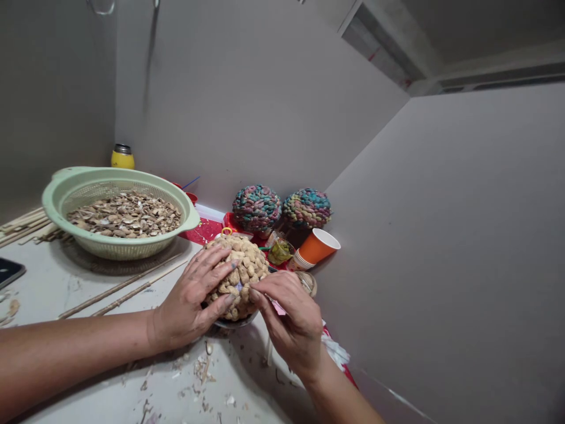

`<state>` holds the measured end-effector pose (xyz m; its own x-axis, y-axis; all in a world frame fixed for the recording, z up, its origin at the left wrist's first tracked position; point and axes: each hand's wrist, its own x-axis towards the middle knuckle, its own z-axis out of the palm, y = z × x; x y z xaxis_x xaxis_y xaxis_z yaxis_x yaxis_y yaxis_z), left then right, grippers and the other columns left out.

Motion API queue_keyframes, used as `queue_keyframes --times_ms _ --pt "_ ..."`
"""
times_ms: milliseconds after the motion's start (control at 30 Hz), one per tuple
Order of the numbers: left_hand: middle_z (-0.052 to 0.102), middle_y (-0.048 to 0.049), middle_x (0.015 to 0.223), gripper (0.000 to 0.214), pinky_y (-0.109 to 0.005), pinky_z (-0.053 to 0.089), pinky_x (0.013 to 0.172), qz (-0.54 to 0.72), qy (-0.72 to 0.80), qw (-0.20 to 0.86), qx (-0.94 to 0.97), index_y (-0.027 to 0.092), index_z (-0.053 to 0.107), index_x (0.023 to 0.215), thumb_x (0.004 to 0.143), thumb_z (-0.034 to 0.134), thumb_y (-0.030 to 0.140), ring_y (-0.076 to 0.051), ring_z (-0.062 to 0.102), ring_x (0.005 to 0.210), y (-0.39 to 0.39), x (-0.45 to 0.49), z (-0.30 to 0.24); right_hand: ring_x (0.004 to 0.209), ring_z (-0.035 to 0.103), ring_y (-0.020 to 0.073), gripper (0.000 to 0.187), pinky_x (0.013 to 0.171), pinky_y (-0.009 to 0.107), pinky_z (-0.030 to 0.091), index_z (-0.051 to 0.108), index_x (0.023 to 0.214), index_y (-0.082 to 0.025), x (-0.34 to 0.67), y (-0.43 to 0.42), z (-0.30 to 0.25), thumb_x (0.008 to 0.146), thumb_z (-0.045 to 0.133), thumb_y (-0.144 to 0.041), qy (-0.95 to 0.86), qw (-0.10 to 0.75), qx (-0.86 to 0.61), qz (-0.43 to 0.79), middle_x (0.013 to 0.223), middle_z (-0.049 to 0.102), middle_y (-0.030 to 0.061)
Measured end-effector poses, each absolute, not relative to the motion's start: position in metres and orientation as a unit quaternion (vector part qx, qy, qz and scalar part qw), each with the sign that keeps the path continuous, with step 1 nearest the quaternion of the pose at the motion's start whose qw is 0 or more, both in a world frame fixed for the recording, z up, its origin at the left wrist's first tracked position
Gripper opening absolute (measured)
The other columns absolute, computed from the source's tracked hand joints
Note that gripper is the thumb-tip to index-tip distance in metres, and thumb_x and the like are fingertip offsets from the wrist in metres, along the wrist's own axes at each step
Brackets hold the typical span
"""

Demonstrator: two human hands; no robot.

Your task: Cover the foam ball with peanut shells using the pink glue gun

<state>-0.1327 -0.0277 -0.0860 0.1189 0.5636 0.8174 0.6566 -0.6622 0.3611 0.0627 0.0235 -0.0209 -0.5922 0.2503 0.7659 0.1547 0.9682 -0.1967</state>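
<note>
A round ball covered in peanut shells point(248, 265) sits in a dark bowl point(241, 323) in front of me. My left hand point(196, 294) holds the ball's left side, fingers over its top and thumb low on the near side. At the ball's right side, my right hand point(289, 315) pinches thumb and forefinger together against the shells. What lies between those fingertips is too small to make out. A small pale purple patch shows between shells close to the pinch.
A green colander point(189, 219) of broken shells stands on the left, with thin sticks point(119, 288) before it. Two colourful shell-covered balls point(256, 207), orange paper cups point(314, 247) and a yellow jar point(122, 158) are by the wall. Shell scraps litter the table point(185, 406); a phone point(9, 272) lies far left.
</note>
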Motion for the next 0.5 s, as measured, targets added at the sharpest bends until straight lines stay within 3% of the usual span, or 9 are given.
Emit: queue_keyframes --times_ms 500 --pt "0.042 -0.0175 0.152 0.057 -0.060 0.031 0.116 -0.526 -0.413 0.056 -0.742 0.023 0.033 0.149 0.096 0.052 0.021 -0.029 0.031 0.146 -0.0274 -0.1322 -0.0895 0.068 0.056 0.0165 0.014 0.068 0.032 0.041 0.059 0.087 -0.020 0.0567 0.0245 -0.0206 0.090 0.061 -0.007 -0.882 0.449 -0.142 0.017 0.073 0.063 0.0007"
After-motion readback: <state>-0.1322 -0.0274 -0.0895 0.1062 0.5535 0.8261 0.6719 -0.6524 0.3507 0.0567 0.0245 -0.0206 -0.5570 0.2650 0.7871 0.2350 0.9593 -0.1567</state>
